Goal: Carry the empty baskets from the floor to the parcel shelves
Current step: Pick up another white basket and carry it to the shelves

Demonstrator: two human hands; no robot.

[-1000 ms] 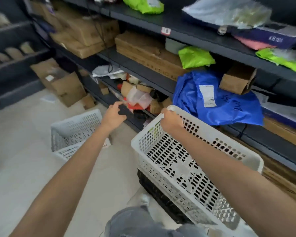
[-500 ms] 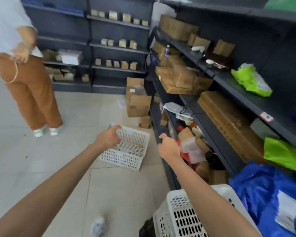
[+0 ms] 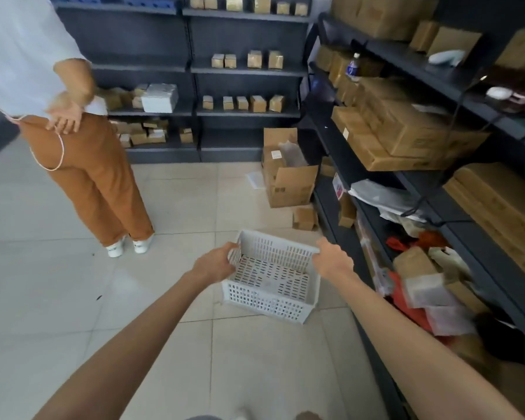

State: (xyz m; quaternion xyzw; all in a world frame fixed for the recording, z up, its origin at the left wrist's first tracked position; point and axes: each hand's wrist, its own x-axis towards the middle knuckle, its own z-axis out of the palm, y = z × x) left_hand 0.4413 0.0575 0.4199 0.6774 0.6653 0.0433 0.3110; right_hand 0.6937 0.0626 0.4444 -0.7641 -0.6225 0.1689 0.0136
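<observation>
An empty white perforated basket (image 3: pixel 270 277) sits on the tiled floor, tilted a little, just left of the parcel shelves (image 3: pixel 431 183). My left hand (image 3: pixel 215 262) grips the basket's left rim. My right hand (image 3: pixel 334 259) closes on its right rim. Both arms stretch forward and down to it. The dark shelves on the right hold cardboard boxes and loose bagged parcels.
A person in brown trousers (image 3: pixel 91 177) stands at the left with their back to me. An open cardboard box (image 3: pixel 288 177) and a small box (image 3: pixel 305 218) stand on the floor beyond the basket. More dark shelves (image 3: pixel 219 71) with small parcels line the back wall.
My view swung left, away from the large white basket by the shelf. Both hands reached the smaller basket on the floor and took hold of its two side rims.
</observation>
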